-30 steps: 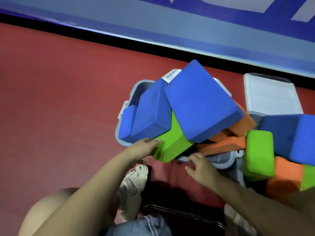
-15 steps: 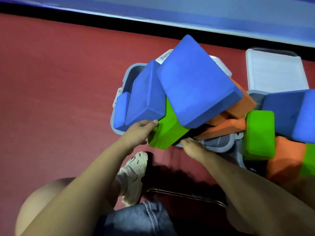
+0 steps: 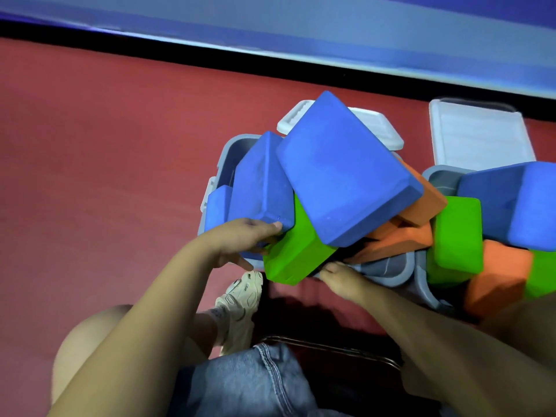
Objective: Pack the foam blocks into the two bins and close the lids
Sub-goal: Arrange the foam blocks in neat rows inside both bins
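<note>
— Biggest first? Red floor (image 3: 105, 176) spreading away left of both hands. Past the fingertips, two grey bins: the left bin (image 3: 388, 267) heaped far above its rim, the right bin (image 3: 437, 179) just beside it, equally overfull.

— And the lids?
— Both off. White lid (image 3: 377, 124) lying beyond the left heap, second lid (image 3: 478, 136) flat on the floor behind the right bin.

— Blocks?
— Large blue block (image 3: 346, 173) tilted on top, straight ahead of the hands. Narrower blue block (image 3: 260, 182) standing on end just above the left hand. Green block (image 3: 296, 254) jutting over the near rim, between the two hands. Orange blocks (image 3: 400, 239) wedged underneath, beyond the right hand. More blue, green and orange crowding the right bin.

— Hands?
— Left hand (image 3: 243, 240) spread, fingers pressed against the corner where upright blue meets green. Right hand (image 3: 341, 279) low at the near rim, fingertips tucked under the green block's edge; curled or straight, cannot tell.

— Step in hand?
— Probably settling the left heap: steadying, nudging the green block inward.

— Next move?
— Likely laying blocks flat, pressing down evenly, no lid yet. Risk of the tilted blue block sliding off if shoved.
</note>
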The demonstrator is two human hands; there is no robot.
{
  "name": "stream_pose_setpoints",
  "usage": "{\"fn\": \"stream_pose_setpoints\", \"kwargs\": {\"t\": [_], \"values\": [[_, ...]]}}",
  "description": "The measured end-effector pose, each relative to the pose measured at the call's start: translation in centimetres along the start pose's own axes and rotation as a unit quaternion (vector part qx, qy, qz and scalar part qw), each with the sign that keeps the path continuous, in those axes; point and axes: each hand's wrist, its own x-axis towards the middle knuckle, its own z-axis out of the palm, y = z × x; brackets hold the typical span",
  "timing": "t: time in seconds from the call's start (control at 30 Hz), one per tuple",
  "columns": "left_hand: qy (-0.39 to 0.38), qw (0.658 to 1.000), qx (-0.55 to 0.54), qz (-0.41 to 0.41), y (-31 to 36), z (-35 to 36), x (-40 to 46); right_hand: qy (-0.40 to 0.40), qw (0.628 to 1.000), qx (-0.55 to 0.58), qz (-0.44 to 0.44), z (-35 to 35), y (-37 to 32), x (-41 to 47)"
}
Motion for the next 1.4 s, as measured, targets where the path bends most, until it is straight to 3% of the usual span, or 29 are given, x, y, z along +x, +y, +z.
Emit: {"fn": "stream_pose_setpoints", "kwargs": {"t": [0.1, 0.3, 0.4, 0.47, 0.57, 0.7, 0.87, 1.07, 1.23, 1.4], "values": [[0.024, 0.997, -0.052, 0.059, 0.6, -0.6, -1.4, 0.062, 0.996, 0.071, 0.005, -0.7, -1.3, -2.5], [0.162, 0.954, -0.193, 0.164, 1.4, -1.4, -3.2, -0.095, 0.987, 0.034, -0.124, -3.2, -6.6, -9.9], [0.226, 0.932, -0.212, 0.188, 1.2, -1.6, -3.0, -0.069, 0.982, 0.038, -0.169, -6.9, -10.3, -11.3], [0.264, 0.929, -0.173, 0.191, 0.7, -1.5, -2.2, -0.013, 0.982, 0.056, -0.179, -9.2, -12.2, -11.2], [0.305, 0.936, -0.010, 0.177, -0.9, -1.0, -0.5, 0.095, 0.978, 0.045, -0.181, -12.3, -14.1, -10.2], [0.270, 0.921, 0.148, 0.237, -3.0, 0.3, 1.2, 0.197, 0.966, 0.021, -0.165, -14.8, -15.4, -8.6], [0.284, 0.888, 0.275, 0.232, -4.8, 0.8, 4.0, 0.123, 0.980, 0.140, -0.066, -14.8, -14.5, -6.6], [0.330, 0.861, 0.313, 0.229, -5.9, -0.3, 5.9, 0.053, 0.939, 0.338, -0.038, -15.1, -13.0, -6.5], [0.343, 0.846, 0.349, 0.210, -6.0, 0.7, 6.4, 0.061, 0.954, 0.292, -0.033, -15.1, -13.5, -6.3], [0.359, 0.844, 0.322, 0.235, -6.2, 1.3, 6.3, 0.119, 0.981, 0.143, -0.055, -15.1, -13.5, -6.5]]}}
